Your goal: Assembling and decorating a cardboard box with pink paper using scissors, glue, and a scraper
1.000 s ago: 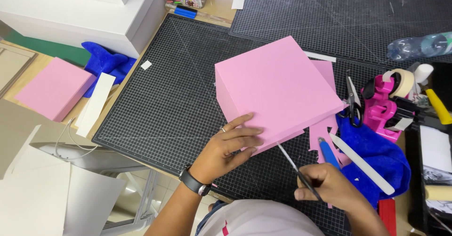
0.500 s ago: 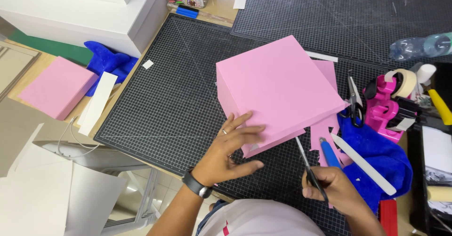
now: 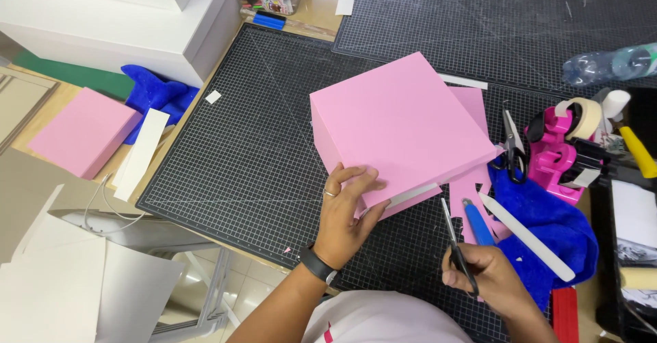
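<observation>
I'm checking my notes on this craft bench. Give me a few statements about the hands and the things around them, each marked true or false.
1. The left hand rests on the near corner of the pink box. True.
2. The right hand holds a roll of tape. False: it holds small scissors, blades pointing up toward the box.
3. The box sits on a black gridded cutting mat. True.
4. The pink tape dispenser stands left of the box. False: it stands to the right, by a blue cloth.
5. A second, smaller pink box lies at far left. True.
</observation>
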